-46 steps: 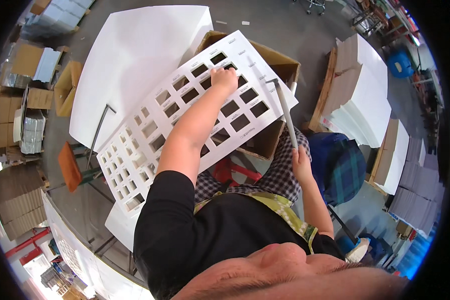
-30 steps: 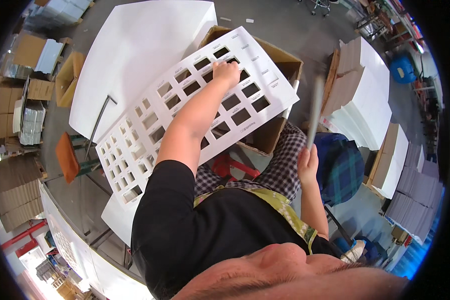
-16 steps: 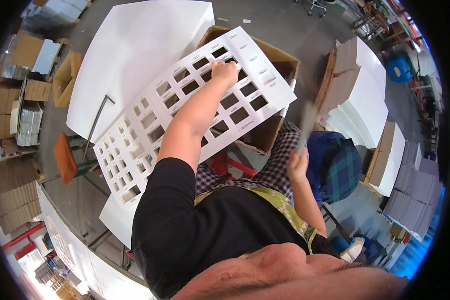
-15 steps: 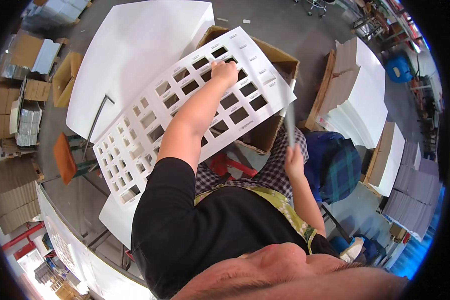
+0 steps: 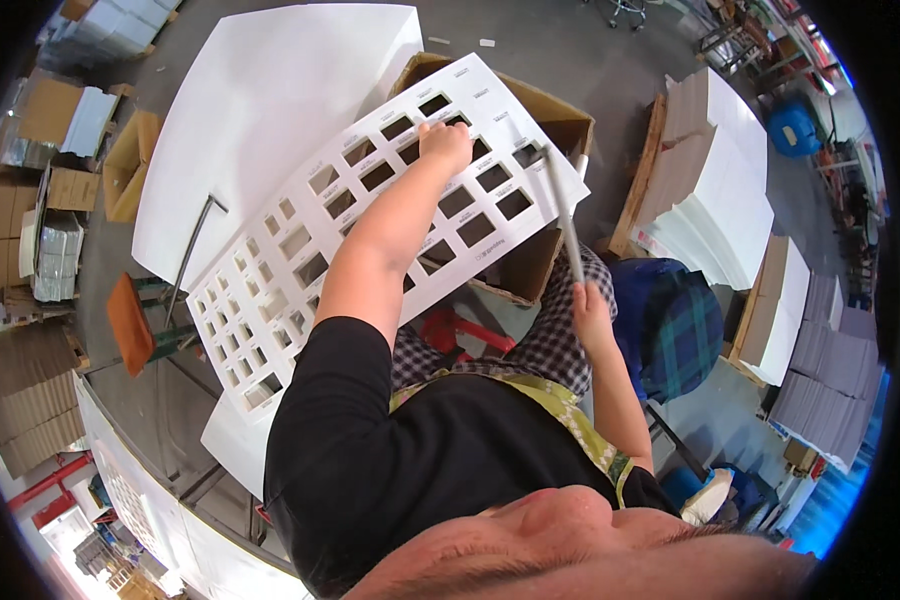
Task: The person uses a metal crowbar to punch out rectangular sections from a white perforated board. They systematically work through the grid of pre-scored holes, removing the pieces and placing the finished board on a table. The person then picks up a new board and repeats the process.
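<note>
Left hand point(image 5: 446, 143) pressed flat on far part of white die-cut sheet point(image 5: 370, 240), fingers together; right hand point(image 5: 588, 305) clamped on thin rod point(image 5: 562, 212). Judgement: keep sheet pinned, poke rod tip squarely through cut-outs over cardboard box point(image 5: 555, 115)

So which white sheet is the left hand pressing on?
The left hand presses the die-cut sheet with rectangular holes, over the brown box, not the plain sheet beyond.

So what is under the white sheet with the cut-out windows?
Under the white die-cut sheet sits an open brown cardboard box, its walls showing past the far edge and through some windows. The sheet covers the box's contents.
</note>
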